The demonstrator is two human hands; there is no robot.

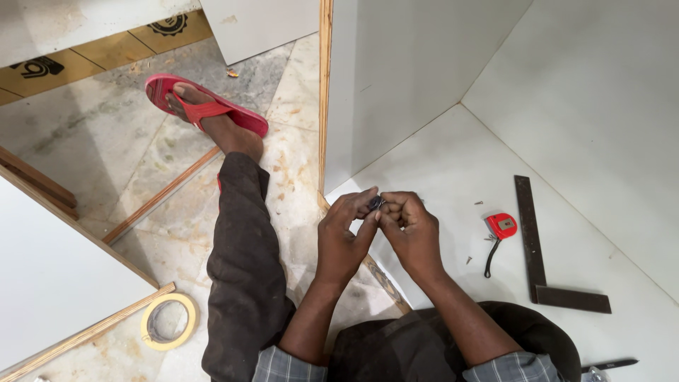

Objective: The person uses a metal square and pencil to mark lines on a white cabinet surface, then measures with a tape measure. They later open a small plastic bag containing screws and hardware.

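Observation:
My left hand [344, 233] and my right hand [411, 228] meet in front of me, fingertips pinched together on a small dark metal part [375, 203]. Both hands grip it, and most of it is hidden by the fingers. The hands hover just above the edge of a white cabinet panel [453, 163] that I sit inside. My left leg in dark trousers stretches out to the left, the foot in a red sandal [205, 106].
A red tape measure [501, 226] and a dark try square [541, 255] lie on the white panel to the right, with a few loose screws [468, 259] near them. A roll of tape [168, 322] lies on the marble floor at left. White boards lean around.

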